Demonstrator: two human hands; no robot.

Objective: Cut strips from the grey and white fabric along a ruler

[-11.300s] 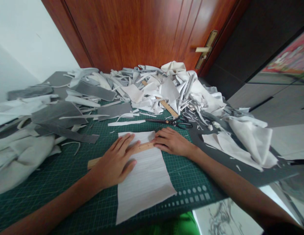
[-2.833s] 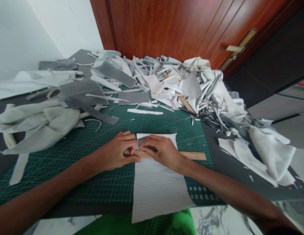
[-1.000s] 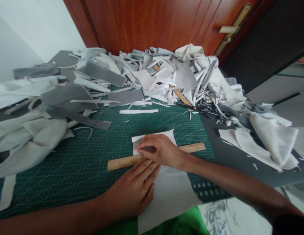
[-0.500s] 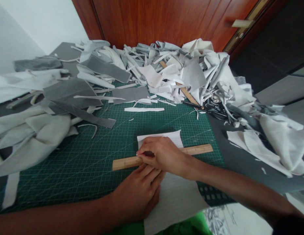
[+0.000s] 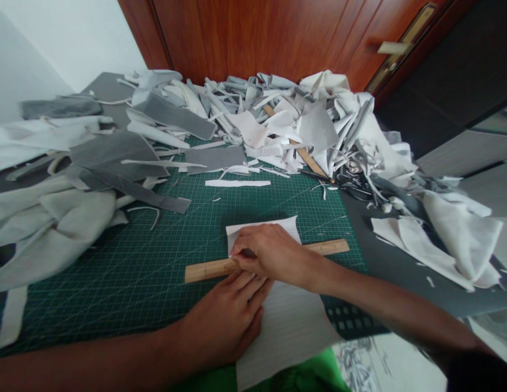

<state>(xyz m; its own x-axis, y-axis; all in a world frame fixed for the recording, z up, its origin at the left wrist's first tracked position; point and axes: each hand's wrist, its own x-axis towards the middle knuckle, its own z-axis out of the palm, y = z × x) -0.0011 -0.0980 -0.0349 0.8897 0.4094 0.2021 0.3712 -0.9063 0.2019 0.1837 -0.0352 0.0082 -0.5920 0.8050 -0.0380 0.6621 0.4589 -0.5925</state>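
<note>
My right hand [image 5: 272, 253] lies across a wooden ruler [image 5: 327, 247], its fingertips bunched at the edge of a white ribbed fabric sheet [image 5: 263, 231]. A small dark patch shows under those fingertips; it may be the cloth's grey underside. My left hand [image 5: 223, 321] rests flat on the sheet below the ruler, its fingertips against the ruler's lower edge. The ruler lies across the sheet, slightly tilted, with its left end on a green cutting mat [image 5: 114, 283]. The sheet's lower part runs past the mat's front edge.
A large heap of white and grey fabric scraps [image 5: 253, 130] rises against a wooden door. Black-handled scissors [image 5: 349, 185] lie half-buried at its right foot. Bunched cloth [image 5: 53, 228] lies left of the mat, and more white pieces [image 5: 437, 245] lie on a dark surface to the right.
Between the earliest frame and now, the ruler has moved up the sheet and my hands have shifted onto it. In the last half second, only the head view has shifted slightly.
</note>
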